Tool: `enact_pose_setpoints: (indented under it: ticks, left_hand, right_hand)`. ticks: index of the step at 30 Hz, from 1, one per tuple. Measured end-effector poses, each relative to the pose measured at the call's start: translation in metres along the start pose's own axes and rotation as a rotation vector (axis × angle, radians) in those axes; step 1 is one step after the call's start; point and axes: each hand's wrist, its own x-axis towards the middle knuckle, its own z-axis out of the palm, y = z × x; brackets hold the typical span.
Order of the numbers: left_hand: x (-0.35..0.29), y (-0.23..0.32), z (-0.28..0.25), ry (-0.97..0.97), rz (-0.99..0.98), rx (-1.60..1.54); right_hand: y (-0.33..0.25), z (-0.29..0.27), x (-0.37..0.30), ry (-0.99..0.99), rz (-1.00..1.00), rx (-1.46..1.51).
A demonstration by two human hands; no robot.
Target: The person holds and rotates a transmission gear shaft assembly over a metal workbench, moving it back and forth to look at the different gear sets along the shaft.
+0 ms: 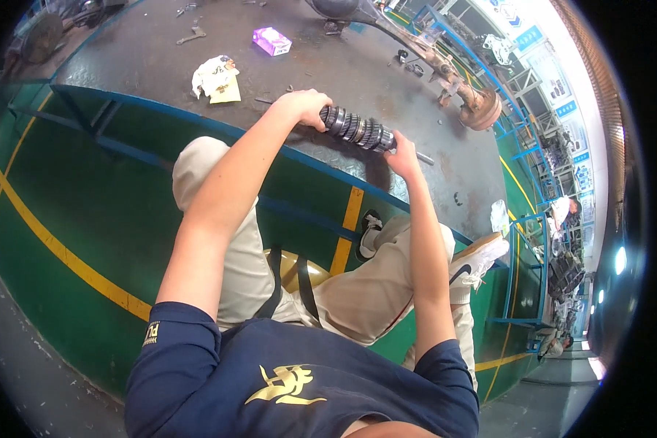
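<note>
Both my hands hold a dark metal gear shaft [356, 130] with several toothed gears along it, just above the near edge of the workbench [153, 51]. My left hand [306, 108] is wrapped round its left end, and my right hand [402, 155] grips the right end. A thin bare shaft tip sticks out to the right past my right hand. Beyond my left hand, a thin rod shows on the benchtop. The undersides of the gears and parts of my fingers are hidden.
A purple tissue box [271, 41] and a crumpled stained cloth with yellow paper [217, 79] lie on the bench. A wrench [191, 35] is farther back. A rusty axle assembly [445, 69] stretches across the far right. The bench's blue edge [306, 157] runs above my knees.
</note>
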Motion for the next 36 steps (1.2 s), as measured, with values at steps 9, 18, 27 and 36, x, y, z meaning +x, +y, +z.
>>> enact_pose_setpoints:
  ticks: [9,18,27,36]
  left_hand:
    - [0.003,-0.002,-0.002,-0.024,-0.004,-0.046]
    - [0.0,0.0,-0.01,-0.079,-0.012,-0.046]
    - [0.0,0.002,-0.01,-0.057,0.004,-0.05]
    - [-0.003,0.005,-0.006,-0.021,-0.003,-0.033]
  right_hand:
    - [0.018,0.011,0.003,0.125,-0.076,0.077]
    - [0.006,0.006,-0.004,0.13,-0.095,0.098]
    - [0.004,0.005,-0.003,0.168,-0.077,0.052]
    - [0.007,0.007,-0.006,0.151,-0.033,0.179]
